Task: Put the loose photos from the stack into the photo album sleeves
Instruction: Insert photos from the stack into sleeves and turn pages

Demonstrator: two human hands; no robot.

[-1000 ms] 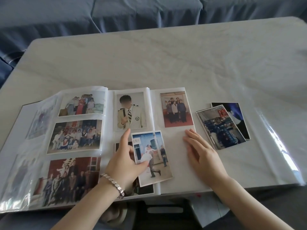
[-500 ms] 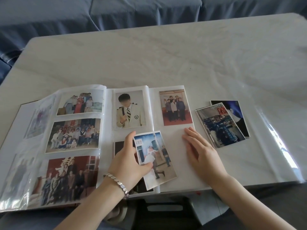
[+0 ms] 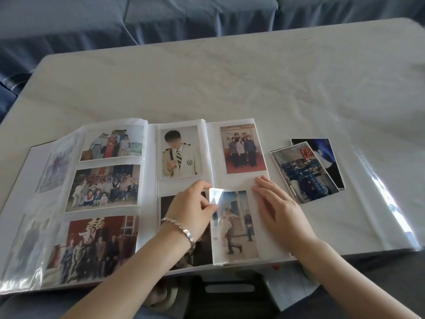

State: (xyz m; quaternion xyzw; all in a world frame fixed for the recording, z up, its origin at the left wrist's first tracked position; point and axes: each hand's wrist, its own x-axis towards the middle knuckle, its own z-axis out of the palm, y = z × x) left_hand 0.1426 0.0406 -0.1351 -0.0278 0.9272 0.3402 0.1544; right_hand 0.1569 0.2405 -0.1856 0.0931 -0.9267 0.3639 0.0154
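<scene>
**A print pinched over the album's right-hand page**

A pale, marble-patterned table [image 3: 230, 77] under a clear plastic film fills the view beyond both hands. A blue-grey fabric sofa [image 3: 161, 17] runs along its far edge.

The large white-paged photo album [image 3: 150, 171] with clear plastic sleeves lies open on the near edge of the table, under both hands, and spreads far out to the left of the left hand. Its pages on that side are filled with group pictures. Just beyond the fingertips of the right hand sits a sleeved group portrait [image 3: 242, 148] on a red floor.

Just to the right of the right hand, a small stack of loose photos [image 3: 303, 173] lies on the table beside the album's edge, a bluish glossy print on top and a dark one showing beneath it.

Between the two hands lies the glossy colour street photo [image 3: 239, 226], upright on the lower half of the rightmost page, with glare across its top-left corner. Whether any of it is already inside a sleeve is hard to tell.

The left hand [image 3: 193, 210] pinches that top-left corner between thumb and curled fingers. The right hand [image 3: 278, 208] lies flat on the page just beside the photo's right edge, fingers straight and close together.

A silver link bracelet [image 3: 181, 229] circles the left wrist.
</scene>
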